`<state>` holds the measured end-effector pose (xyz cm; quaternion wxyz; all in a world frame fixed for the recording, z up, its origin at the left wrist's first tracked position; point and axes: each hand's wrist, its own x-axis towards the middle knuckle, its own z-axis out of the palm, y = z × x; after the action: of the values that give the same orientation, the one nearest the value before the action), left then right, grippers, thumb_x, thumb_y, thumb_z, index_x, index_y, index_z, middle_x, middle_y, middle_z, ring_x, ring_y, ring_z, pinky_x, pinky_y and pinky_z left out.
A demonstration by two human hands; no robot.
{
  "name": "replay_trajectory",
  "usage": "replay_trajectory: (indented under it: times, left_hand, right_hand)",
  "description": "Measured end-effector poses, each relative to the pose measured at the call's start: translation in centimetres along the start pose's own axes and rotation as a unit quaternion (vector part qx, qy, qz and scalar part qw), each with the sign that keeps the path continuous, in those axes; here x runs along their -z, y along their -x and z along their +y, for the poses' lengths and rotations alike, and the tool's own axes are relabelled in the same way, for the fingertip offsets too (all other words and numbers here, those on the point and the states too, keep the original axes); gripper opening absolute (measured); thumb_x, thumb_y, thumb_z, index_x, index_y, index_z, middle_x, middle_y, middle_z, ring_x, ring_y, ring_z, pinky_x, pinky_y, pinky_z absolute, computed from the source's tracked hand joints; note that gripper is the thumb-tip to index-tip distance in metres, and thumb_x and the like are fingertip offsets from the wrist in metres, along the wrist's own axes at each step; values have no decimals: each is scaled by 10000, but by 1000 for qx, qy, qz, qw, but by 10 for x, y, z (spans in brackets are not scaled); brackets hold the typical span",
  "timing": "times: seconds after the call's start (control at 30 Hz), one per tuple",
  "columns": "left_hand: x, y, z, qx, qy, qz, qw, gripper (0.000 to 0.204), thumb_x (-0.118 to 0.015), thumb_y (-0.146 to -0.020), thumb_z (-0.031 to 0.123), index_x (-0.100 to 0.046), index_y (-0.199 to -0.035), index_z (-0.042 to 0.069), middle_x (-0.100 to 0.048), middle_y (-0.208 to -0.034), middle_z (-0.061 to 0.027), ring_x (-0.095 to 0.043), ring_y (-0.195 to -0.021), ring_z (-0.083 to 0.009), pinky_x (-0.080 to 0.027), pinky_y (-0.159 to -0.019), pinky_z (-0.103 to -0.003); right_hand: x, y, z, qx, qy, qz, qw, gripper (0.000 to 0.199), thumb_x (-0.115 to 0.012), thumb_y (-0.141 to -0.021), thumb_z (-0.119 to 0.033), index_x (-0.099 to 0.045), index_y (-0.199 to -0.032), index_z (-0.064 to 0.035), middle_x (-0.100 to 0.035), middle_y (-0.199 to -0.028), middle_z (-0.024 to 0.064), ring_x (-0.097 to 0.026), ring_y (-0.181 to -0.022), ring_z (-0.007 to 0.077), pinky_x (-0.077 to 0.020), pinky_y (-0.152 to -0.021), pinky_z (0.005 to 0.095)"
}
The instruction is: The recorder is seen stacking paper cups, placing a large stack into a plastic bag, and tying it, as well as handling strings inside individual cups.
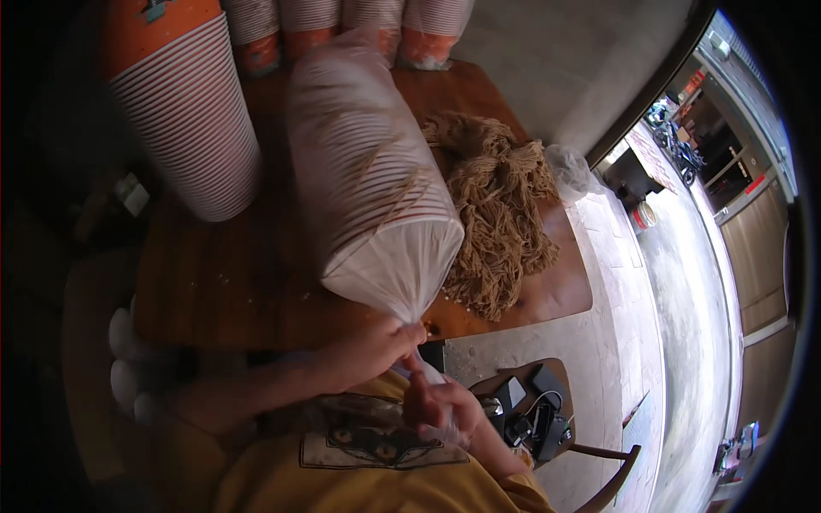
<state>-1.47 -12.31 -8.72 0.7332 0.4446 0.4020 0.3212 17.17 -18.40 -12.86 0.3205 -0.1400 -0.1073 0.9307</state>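
Observation:
A clear plastic bag (398, 261) lies on the wooden table with its gathered end toward me, wrapped around a long stack of white paper tubs (368, 162). My left hand (382, 344) is closed round the bag's twisted neck, just past the table's near edge. Lower and to the right, my right hand (440, 403) grips the loose tail of the same bag, close to my yellow shirt. Right beside the bag rests a tangled bundle of brown twine (500, 222).
Left of the bag stands a tall stack of orange-and-white tubs (188, 120) on the table (231, 299). More bagged stacks (312, 26) line the back. Crumpled clear plastic (569, 171) sits at the right edge. A wooden chair (547, 385) holds dark devices and cables.

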Motion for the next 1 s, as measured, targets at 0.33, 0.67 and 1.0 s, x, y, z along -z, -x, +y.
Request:
replay_trajectory:
  times: [0.33, 0.67, 1.0]
  left_hand:
    - [19, 43, 29, -121, -815, 119, 554, 164, -578, -726, 111, -629, -832, -3, -645, -807, -154, -637, -826, -272, -427, -888, -453]
    - [50, 76, -6, -264, -238, 517, 778, 251, -613, -791, -20, -508, -1013, 34, -525, -848, -133, -544, -761, -229, -450, -662, -338]
    - [103, 54, -45, -394, -428, 648, 491, 295, -540, -769, -103, -514, -1040, 10, -505, -963, -183, -535, -857, -360, -450, -721, -412]
  right_hand:
    - [-90, -56, -44, 262, 944, -75, 185, 179, -612, -815, -150, -578, -960, -51, -557, -837, 58, -581, -680, 216, -479, -609, 323]
    - [-110, -121, -68, 370, 906, -151, 137, 159, -585, -737, -122, -521, -870, -65, -470, -817, 59, -559, -747, 189, -471, -597, 312]
    - [-181, -185, -30, 411, 849, -332, 23, 187, -623, -689, -215, -690, -824, -104, -583, -990, 17, -464, -1004, 182, -402, -795, 285]
